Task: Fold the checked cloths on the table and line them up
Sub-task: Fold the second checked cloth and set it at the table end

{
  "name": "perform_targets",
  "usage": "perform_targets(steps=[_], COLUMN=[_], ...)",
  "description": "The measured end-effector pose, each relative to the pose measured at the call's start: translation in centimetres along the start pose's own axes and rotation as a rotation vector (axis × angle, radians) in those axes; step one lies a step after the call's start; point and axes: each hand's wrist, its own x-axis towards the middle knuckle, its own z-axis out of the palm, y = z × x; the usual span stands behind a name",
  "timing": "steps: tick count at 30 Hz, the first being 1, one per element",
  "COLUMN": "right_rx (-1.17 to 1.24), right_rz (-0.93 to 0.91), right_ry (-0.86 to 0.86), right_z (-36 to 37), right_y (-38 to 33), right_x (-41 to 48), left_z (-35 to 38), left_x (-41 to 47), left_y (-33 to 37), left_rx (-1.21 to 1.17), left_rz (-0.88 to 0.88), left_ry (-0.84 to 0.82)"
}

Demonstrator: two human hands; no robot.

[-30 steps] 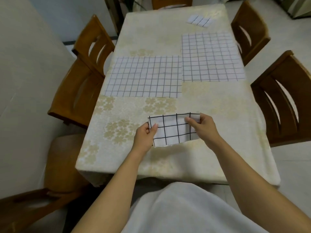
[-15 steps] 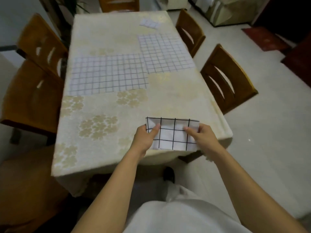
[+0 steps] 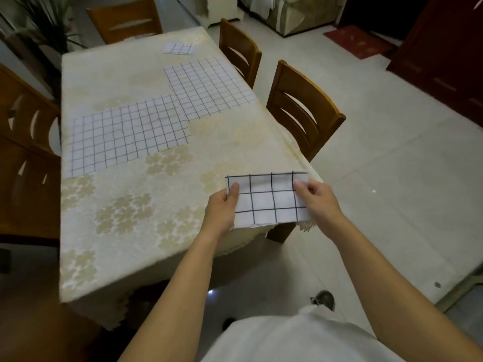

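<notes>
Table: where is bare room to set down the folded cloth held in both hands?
Bare: near half of the table, between the left spread cloth and the front edge; also the far-left corner beside the small folded cloth. Crowded: mid-table, where the right spread cloth adjoins the left one.

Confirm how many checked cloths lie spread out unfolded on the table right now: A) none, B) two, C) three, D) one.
B: the near large cloth and far large cloth lie spread flat; the small folded cloth sits at the far end, and the left hand and right hand pinch the fourth cloth, already folded.
</notes>
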Motion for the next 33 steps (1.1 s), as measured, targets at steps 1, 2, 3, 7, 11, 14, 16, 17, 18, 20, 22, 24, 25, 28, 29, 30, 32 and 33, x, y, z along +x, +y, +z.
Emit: perform_targets(steps=[1,2,3,7,11,14,16,17,18,20,22,24,25,28,29,30,32,33], right_rx=[0.019,0.044,0.066,0.106,0.156,0.184,0.174,0.168,0.162,0.157,0.188,0.244,0.275,0.310,0.301,0.285,0.248,0.232], right_rz=[0.001,0.003,0.006,0.007,0.001,-0.003,-0.035,-0.047,-0.055,-0.058,-0.074,-0.082,-0.049,0.048,0.065,0.069,0.063,0.060], right_ry=[0.011,0.027,0.046,0.098,0.101,0.112,0.163,0.203,0.228,0.260,0.297,0.320,0.316,0.329,0.358,0.396,0.480,0.517], right_z=[-0.8,-1.7,-2.8,-8.5,-15.5,-21.2,-25.0,-27.2,-28.5,-31.1,-33.3,-35.1,-35.9,-38.2,-39.2,-40.3,-42.8,-44.1], right_y=[0.1,0.3,0.4,1.6,3.6,5.3,6.1,6.3,6.2,5.9,6.0,6.6,6.8,7.4,7.5,7.4,6.8,6.3], right_x=[0.3,0.8,1.3,3.5,6.0,8.1,9.6,10.3,10.8,11.8,12.9,13.9,14.3,16.0,16.8,17.5,19.3,20.1], left_z=[0.9,1.9,3.0,9.1,16.4,22.7,26.9,29.4,30.9,33.8,36.2,38.2,39.2,42.7,44.1,45.4,48.3,49.6], left_x=[-0.1,-0.1,-0.2,0.1,1.8,3.7,4.6,4.9,5.2,5.7,6.8,8.0,8.6,10.8,11.6,12.7,15.4,16.9], left_y=[0.5,0.8,1.3,2.6,4.4,5.8,7.1,7.7,8.0,9.0,9.9,10.9,11.4,13.0,13.5,13.8,14.6,15.1], left_rx=[0.011,0.023,0.025,0.034,0.049,0.050,0.052,0.041,0.036,0.058,0.069,0.086,0.100,0.152,0.163,0.164,0.140,0.118], left_rz=[0.003,-0.007,-0.019,-0.050,-0.043,-0.021,0.006,0.019,0.035,0.067,0.104,0.129,0.123,0.134,0.139,0.134,0.106,0.095], left_ry=[-0.027,-0.067,-0.099,-0.096,-0.059,-0.069,-0.107,-0.143,-0.163,-0.191,-0.229,-0.239,-0.255,-0.354,-0.378,-0.404,-0.462,-0.485])
